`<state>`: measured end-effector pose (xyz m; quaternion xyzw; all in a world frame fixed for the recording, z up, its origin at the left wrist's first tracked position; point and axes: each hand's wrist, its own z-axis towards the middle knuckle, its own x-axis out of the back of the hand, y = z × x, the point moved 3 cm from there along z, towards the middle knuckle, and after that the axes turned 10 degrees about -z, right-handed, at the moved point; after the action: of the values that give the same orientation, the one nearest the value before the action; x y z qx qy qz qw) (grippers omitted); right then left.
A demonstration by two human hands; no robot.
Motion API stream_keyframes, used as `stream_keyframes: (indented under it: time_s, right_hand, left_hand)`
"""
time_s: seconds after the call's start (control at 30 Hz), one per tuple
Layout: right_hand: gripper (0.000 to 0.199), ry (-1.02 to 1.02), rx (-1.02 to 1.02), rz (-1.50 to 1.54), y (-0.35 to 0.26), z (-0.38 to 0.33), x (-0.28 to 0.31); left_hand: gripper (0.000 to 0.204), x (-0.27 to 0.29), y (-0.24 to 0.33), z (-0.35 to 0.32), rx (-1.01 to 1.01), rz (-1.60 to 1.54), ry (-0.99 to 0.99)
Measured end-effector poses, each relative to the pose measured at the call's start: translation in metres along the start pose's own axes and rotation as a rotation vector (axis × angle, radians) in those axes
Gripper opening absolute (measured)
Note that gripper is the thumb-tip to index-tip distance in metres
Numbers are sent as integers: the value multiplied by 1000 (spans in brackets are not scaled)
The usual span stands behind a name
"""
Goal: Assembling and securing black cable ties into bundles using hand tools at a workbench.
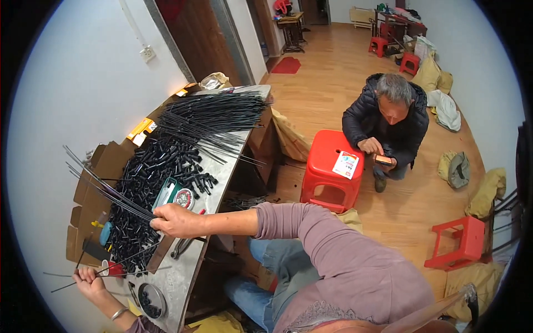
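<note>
My right hand (180, 220) is closed around a bundle of thin black rods (119, 197), held over the table with their ends reaching past its far left edge. At the lower left, my left hand (90, 284), with a bracelet on its wrist, pinches a few thin black rods (58, 280) that cross each other. Under and beyond my hands lies a big heap of short black plastic fittings (147, 183). Beside my left hand is a red cup (112, 269). A round metal dish (151, 299) holds some small black parts. Pliers (179, 250) lie near my right hand.
A large pile of long black rods (216, 111) covers the table's far end. Cardboard (83, 222) edges the heap by the wall. A red stool (327, 161) carries a printed card. Another person (388, 116) crouches behind it with a phone. Sacks (483, 194) line the right wall.
</note>
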<state>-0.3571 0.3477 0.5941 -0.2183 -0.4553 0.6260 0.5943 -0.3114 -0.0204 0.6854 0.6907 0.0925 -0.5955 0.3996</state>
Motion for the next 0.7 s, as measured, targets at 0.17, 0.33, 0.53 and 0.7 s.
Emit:
stream_keyframes:
  time_s: [0.17, 0.33, 0.53, 0.7]
  right_hand:
    - [27, -27, 19, 117, -20, -12, -14]
    - [26, -159, 79, 85, -35, -32, -32]
    - [26, -130, 129, 21, -25, -50, -40]
    - [30, -462, 65, -18, -29, -59, -27]
  left_hand:
    - [33, 6, -74, -18, 108, 261, -176]
    - [44, -16, -135, -70, 286, 466, -92]
    - [34, -29, -138, -66, 251, 347, -179]
    - [32, -12, -132, -49, 208, 282, -213]
